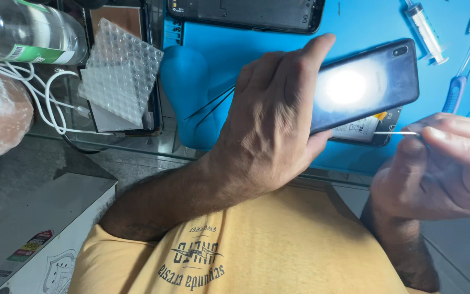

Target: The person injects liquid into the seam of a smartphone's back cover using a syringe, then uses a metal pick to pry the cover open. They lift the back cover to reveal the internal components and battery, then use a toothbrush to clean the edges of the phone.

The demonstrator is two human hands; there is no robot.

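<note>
Over blue rubber work mat [278, 60], left hand [267, 125] grips dark glossy smartphone [365, 87] raised and tilted; right hand [441, 163] pinches thin metal pin [395, 133] at its lower edge; best kept steady, pin level.

Yellow T-shirt [278, 245] with dark printed chest emblem, bare hairy forearms.

Black phone [365, 87], blue mat [257, 49], yellow shirt [278, 245]

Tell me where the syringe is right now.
The syringe lies on the blue mat at the top right of the head view, just left of the toothbrush, above the held phone.
</note>
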